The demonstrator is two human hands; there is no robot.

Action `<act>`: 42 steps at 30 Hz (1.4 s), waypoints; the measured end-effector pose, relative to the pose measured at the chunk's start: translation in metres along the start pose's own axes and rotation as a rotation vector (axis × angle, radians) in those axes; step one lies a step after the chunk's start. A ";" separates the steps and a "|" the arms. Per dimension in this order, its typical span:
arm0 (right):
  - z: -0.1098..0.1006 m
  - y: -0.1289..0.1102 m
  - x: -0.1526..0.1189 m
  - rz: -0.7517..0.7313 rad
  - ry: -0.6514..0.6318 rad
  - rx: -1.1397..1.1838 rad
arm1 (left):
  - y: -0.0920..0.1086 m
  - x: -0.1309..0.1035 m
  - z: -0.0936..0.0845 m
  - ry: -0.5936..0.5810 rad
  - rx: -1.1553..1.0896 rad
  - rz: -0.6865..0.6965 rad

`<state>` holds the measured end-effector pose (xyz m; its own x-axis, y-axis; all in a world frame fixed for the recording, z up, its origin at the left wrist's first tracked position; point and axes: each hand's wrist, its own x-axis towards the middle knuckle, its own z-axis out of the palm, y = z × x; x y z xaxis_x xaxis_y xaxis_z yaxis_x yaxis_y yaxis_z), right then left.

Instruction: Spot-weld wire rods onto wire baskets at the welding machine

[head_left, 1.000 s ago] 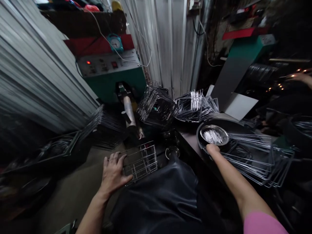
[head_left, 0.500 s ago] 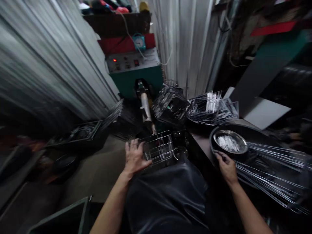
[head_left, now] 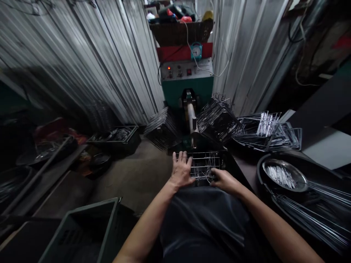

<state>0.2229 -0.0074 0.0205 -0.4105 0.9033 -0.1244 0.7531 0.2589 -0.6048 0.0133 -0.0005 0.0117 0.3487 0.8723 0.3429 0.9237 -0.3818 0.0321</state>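
A small wire rack of thin bright rods lies in front of me. My left hand rests on its left end, fingers stretched out and spread, thumb along the near side. At the right end, my right hand has its fingers pinched together over the rods; whatever they hold is too dark and small to make out. Just beyond the rack, the pale rod-shaped arm of a machine points down toward it. A round metal bowl of short shiny metal pieces sits to the right.
Stacked wire frames stand left of the machine arm, with another pile on its right. Long metal rods lie in a black tub. A green plastic crate is at lower left. Behind stands the green machine housing.
My right hand has moved left from the tub's rim beside the bowl to the rack's right end. My left hand stays at the rack's left end. The view has turned left.
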 end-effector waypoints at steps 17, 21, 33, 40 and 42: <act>0.018 -0.040 0.046 -0.074 -0.170 -0.460 | -0.009 0.002 0.010 -0.030 -0.099 -0.027; 0.013 -0.040 0.046 -0.198 -0.230 -0.454 | -0.012 0.001 0.010 -0.031 -0.097 -0.028; 0.025 -0.041 0.043 -0.227 -0.106 -0.636 | -0.029 0.003 0.010 -0.056 -0.106 -0.043; 0.023 -0.041 0.053 -0.202 -0.091 -0.661 | -0.045 0.018 0.017 -0.071 -0.158 -0.020; 0.021 -0.040 0.057 -0.205 -0.082 -0.667 | -0.047 0.023 0.018 -0.073 -0.171 -0.014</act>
<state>0.1591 0.0262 0.0209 -0.5957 0.7919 -0.1346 0.8002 0.5995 -0.0144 -0.0195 0.0431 0.0007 0.3521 0.8955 0.2722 0.8904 -0.4101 0.1975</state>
